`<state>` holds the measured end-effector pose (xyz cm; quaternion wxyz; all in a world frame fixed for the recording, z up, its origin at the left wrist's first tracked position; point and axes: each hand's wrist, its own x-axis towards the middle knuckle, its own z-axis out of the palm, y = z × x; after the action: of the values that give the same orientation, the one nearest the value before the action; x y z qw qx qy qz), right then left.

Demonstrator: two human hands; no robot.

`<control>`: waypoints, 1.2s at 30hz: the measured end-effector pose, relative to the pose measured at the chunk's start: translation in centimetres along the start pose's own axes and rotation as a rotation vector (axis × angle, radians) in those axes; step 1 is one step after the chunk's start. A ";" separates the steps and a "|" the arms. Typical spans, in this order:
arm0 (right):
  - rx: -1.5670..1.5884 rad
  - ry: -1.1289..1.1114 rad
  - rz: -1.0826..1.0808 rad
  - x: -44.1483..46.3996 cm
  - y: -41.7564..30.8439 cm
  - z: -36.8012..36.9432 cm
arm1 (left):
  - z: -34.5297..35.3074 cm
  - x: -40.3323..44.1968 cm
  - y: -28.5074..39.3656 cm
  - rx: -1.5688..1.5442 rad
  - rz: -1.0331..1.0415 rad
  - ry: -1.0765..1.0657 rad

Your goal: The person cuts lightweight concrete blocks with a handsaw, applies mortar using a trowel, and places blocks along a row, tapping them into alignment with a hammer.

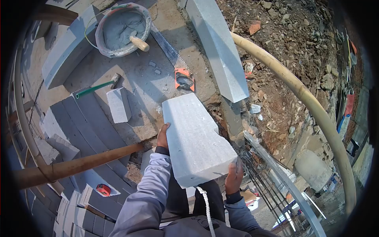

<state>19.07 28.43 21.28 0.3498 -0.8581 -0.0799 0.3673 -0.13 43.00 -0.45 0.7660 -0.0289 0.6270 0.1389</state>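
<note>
A large pale grey block (195,138) with a notch in its right edge is between my two hands, in front of my body. My left hand (163,136) grips its left side, thumb on the edge. My right hand (234,177) presses its fingers on the lower right end. Beyond the block lie a handsaw (167,49) with an orange handle and a bucket (123,29) of wet mortar with a wooden-handled tool (139,42) in it. A green-handled hammer (94,89) rests left, near a small block (119,104).
A long block (217,47) lines the ledge at the upper right. Bamboo poles (292,79) cross on both sides. Stacked blocks (87,126) and a red tape measure (103,190) are at left. Steel rebar (268,197) and rubble lie below right.
</note>
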 end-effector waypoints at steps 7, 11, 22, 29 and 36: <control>-0.067 0.282 0.168 0.1 5.6 -1.9 | 0.8 3.6 -6.6 0.063 0.265 0.175; 0.207 0.335 0.185 1.4 6.8 -3.6 | 4.2 1.0 -7.8 0.213 0.423 0.290; 0.982 0.149 0.187 8.1 21.9 -9.4 | 2.3 4.3 -9.4 0.441 0.519 0.346; 1.198 -0.061 0.192 10.2 28.3 -11.6 | 2.6 16.3 -4.1 0.821 0.797 0.410; 1.229 -0.084 0.349 10.4 34.2 -11.8 | 5.3 15.3 -2.6 0.982 0.674 0.144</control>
<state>30.57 0.70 -1.52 0.7096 -0.4863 0.2726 0.4309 8.28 44.35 -14.47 0.5589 0.5196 0.6429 0.0660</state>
